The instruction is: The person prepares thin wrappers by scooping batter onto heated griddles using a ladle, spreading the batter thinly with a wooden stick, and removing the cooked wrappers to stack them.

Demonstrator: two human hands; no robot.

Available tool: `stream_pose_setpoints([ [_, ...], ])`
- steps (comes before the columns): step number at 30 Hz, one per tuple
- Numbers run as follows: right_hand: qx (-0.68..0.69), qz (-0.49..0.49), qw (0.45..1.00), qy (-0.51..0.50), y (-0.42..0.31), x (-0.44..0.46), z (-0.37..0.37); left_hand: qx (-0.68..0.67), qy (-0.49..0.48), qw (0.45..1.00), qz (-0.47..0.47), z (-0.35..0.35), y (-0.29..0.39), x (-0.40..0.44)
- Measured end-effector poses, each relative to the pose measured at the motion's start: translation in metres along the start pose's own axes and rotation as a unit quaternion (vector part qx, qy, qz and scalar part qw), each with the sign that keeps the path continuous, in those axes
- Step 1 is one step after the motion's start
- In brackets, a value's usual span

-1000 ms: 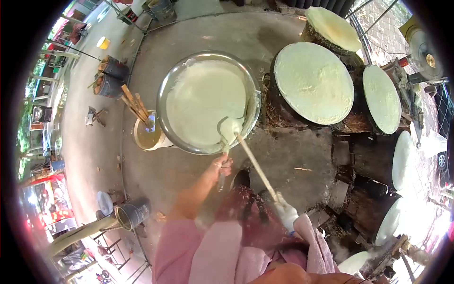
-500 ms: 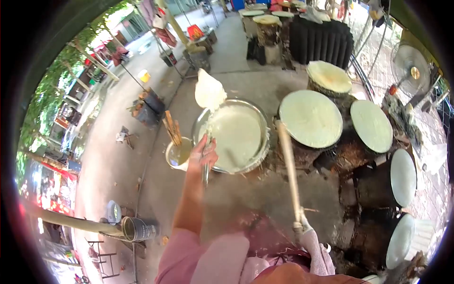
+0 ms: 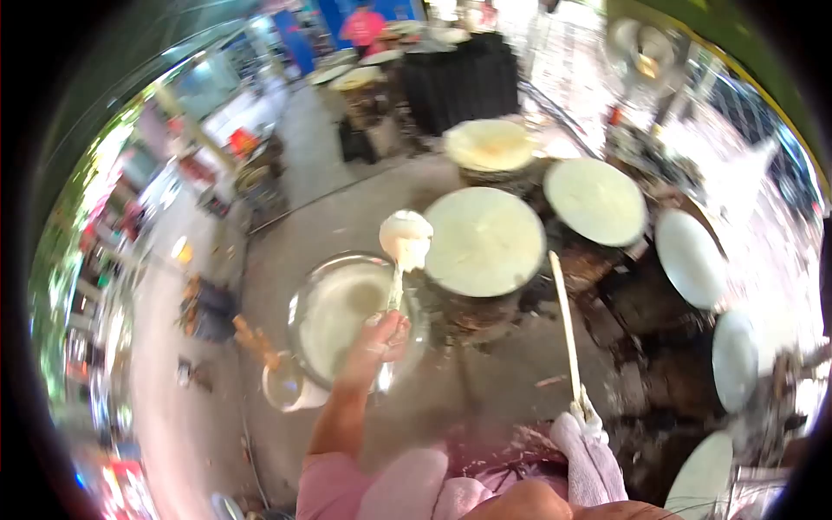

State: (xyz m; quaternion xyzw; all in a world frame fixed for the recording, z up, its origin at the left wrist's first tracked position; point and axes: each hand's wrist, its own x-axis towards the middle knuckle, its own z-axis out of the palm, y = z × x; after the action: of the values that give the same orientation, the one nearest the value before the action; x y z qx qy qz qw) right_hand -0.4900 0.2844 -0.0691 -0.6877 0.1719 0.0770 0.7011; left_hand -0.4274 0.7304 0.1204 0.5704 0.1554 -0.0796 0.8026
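Note:
My left hand point(image 3: 388, 336) is closed around the handle of a ladle point(image 3: 406, 238) coated in pale batter. The ladle's bowl is raised beside the near left edge of a round griddle point(image 3: 485, 241) covered with a pale layer. Beneath my left forearm stands a wide metal basin point(image 3: 334, 316) of creamy batter. Low on the right, my right hand point(image 3: 588, 426), largely covered by light cloth, grips a long wooden stick point(image 3: 566, 325) that points away from me. The fingers of that hand are mostly hidden.
More round pale-topped griddles point(image 3: 596, 201) curve around on the right, over dark stove bases. A small pail point(image 3: 284, 384) with wooden sticks point(image 3: 256, 338) stands left of the basin. Farther back are a black corrugated screen point(image 3: 461, 85), a person in pink point(image 3: 362, 28) and a fan point(image 3: 646, 52).
My view has turned to the right. The ladle has moved from above the basin's far left rim to the griddle's left edge. Both hands keep their holds.

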Motion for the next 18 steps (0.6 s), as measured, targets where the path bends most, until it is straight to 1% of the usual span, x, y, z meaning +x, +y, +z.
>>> stream_pose_setpoints([
  [1,-0.024,-0.014,0.999,0.022,0.004,0.004,-0.011,-0.05,-0.043,0.996,-0.068,0.011,-0.008,0.022],
  [3,-0.081,0.049,0.992,0.087,0.0,0.006,-0.033,-0.127,-0.125,0.96,-0.218,0.034,-0.04,0.073],
  [4,-0.027,0.077,0.991,0.106,0.0,0.008,-0.047,-0.137,-0.162,0.944,-0.254,0.053,-0.062,0.097],
  [5,0.01,0.059,0.99,0.128,0.012,0.01,-0.066,-0.136,-0.11,0.939,-0.295,0.097,-0.065,0.105],
  [6,0.047,0.039,0.987,0.149,0.022,0.012,-0.084,-0.197,-0.192,0.894,-0.354,0.117,-0.091,0.13],
  [7,0.039,0.017,0.984,0.171,0.038,0.016,-0.109,-0.258,-0.261,0.835,-0.409,0.141,-0.116,0.159],
  [8,0.049,0.007,0.977,0.207,0.04,0.016,-0.13,-0.248,-0.29,0.808,-0.449,0.18,-0.127,0.177],
  [9,0.057,-0.003,0.97,0.238,0.039,0.017,-0.15,-0.305,-0.325,0.734,-0.512,0.214,-0.147,0.202],
  [11,0.089,0.018,0.95,0.3,0.074,0.024,-0.196,-0.261,-0.328,0.748,-0.514,0.311,-0.161,0.228],
  [12,0.095,0.013,0.943,0.318,0.079,0.034,-0.223,-0.19,-0.311,0.787,-0.498,0.359,-0.158,0.236],
  [13,0.101,0.007,0.937,0.335,0.081,0.043,-0.25,-0.18,-0.368,0.762,-0.502,0.401,-0.163,0.256],
  [15,0.101,-0.021,0.932,0.347,0.077,0.058,-0.294,-0.098,-0.386,0.818,-0.416,0.486,-0.164,0.277],
  [16,0.149,0.035,0.92,0.36,0.038,0.067,-0.31,-0.084,-0.405,0.822,-0.393,0.527,-0.167,0.29],
  [17,0.06,0.157,0.918,0.358,0.012,0.083,-0.334,-0.071,-0.427,0.824,-0.367,0.569,-0.17,0.306],
  [18,0.091,0.132,0.919,0.36,-0.019,0.101,-0.35,-0.021,-0.422,0.841,-0.338,0.61,-0.169,0.318],
])
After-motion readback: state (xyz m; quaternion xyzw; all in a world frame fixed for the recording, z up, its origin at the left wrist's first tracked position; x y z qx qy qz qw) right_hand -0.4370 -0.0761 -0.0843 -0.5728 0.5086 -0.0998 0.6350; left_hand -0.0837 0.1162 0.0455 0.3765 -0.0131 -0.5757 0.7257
